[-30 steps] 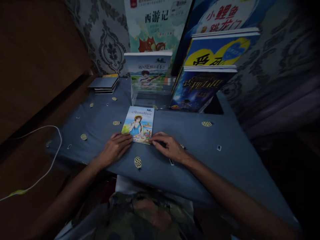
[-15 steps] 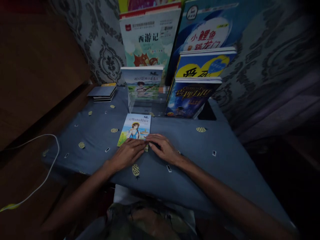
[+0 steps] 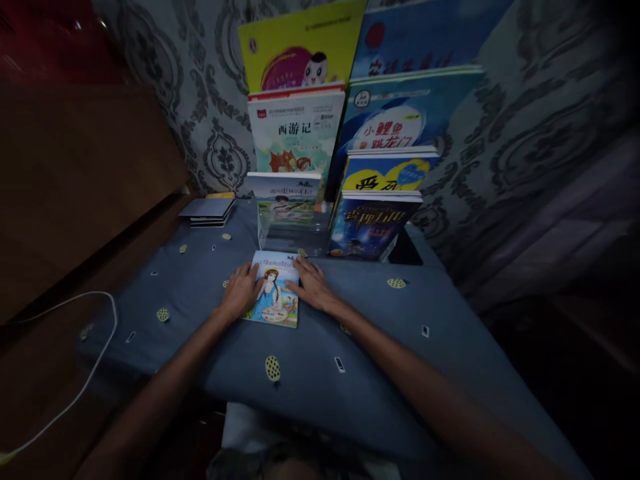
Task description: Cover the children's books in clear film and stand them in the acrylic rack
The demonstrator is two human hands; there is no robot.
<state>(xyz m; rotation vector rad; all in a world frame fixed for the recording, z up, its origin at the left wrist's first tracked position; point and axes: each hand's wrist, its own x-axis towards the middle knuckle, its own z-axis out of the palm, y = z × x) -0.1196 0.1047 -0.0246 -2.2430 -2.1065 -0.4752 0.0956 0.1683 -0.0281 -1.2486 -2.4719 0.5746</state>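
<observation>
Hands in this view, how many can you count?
2: the left hand at the left edge of the flat book, and the right hand at its upper right edge, both partly over the cover.

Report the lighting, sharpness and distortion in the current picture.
Head view: dim overall, almost black along the right edge; head view: the flat book reads fairly bright, its title soft; head view: the top blue book has a blurred title; head view: the forearms look stretched, probably wide-angle distortion.
</observation>
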